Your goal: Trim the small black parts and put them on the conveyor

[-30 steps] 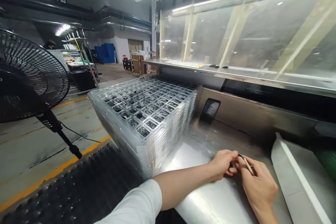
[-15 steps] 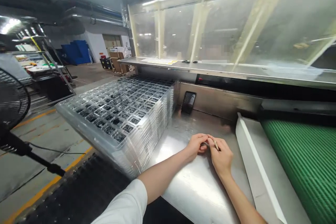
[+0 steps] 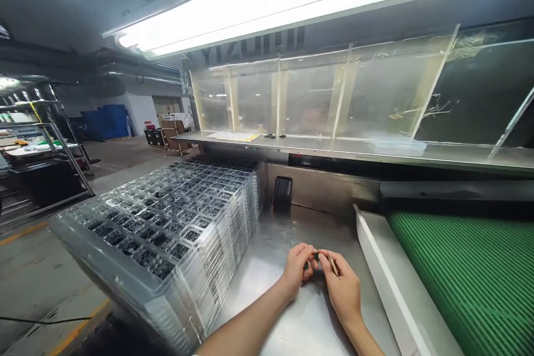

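Observation:
My left hand point(image 3: 298, 265) is closed with a small black part point(image 3: 316, 257) at its fingertips, just above the metal worktop point(image 3: 275, 322). Close beside it, my right hand point(image 3: 344, 283) is closed too, and its fingertips meet the same part. A thin tan stick-like tool point(image 3: 334, 266) lies in the right hand between thumb and fingers. The part's exact shape is mostly hidden by the fingers. To the left stands a tall stack of clear plastic trays point(image 3: 221, 239), whose top pockets hold many small black parts point(image 3: 144, 256).
A black box-like object point(image 3: 282, 192) leans against the back metal wall. On the right, a white-edged guard point(image 3: 377, 256) borders a green ribbed conveyor belt point(image 3: 463, 267). A metal shelf point(image 3: 317, 144) with clear panels runs across the back, under a bright lamp point(image 3: 292, 5).
The view has tilted up, so the scene sits lower and the lamp shows more. Both hands stay together over the worktop, and the black part between the fingertips is easier to see.

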`<state>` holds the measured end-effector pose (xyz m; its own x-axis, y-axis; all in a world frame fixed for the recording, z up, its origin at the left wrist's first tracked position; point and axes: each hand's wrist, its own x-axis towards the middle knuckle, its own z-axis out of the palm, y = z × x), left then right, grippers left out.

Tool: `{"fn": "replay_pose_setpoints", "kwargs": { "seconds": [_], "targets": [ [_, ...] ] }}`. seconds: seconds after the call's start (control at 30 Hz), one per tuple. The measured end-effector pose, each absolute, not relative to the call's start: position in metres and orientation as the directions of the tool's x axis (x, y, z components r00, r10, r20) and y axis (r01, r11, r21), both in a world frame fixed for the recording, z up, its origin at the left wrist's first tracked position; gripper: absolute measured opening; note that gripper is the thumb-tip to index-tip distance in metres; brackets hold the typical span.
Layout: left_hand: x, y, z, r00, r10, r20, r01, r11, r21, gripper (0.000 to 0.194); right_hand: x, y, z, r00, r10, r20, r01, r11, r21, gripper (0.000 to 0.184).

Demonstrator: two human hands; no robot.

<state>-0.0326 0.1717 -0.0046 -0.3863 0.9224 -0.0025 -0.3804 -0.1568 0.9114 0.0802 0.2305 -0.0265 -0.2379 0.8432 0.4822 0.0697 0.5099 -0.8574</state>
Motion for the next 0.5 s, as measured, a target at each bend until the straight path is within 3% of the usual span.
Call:
{"fn": "replay_pose_setpoints", "kwargs": {
  "seconds": [0.13, 0.33, 0.5],
  "targets": [
    [-0.039, 0.174, -0.009, -0.304, 0.95, -0.075, -0.489, -0.088, 0.868, 0.065, 0.08, 0.233, -0.029, -0.235, 0.846, 0.479, 0.085, 0.509, -0.857, 0.049],
    [-0.045, 0.169, -0.008, -0.228, 0.97, -0.084, -0.568, -0.062, 0.82, 0.067, 0.081, 0.233, -0.026, -0.228, 0.935, 0.271, 0.112, 0.301, -0.947, 0.061],
    [-0.043, 0.164, -0.002, -0.153, 0.986, -0.073, -0.585, -0.031, 0.811, 0.074, 0.083, 0.223, -0.007, -0.221, 0.96, 0.171, 0.182, 0.213, -0.96, 0.061]
  ]
}}
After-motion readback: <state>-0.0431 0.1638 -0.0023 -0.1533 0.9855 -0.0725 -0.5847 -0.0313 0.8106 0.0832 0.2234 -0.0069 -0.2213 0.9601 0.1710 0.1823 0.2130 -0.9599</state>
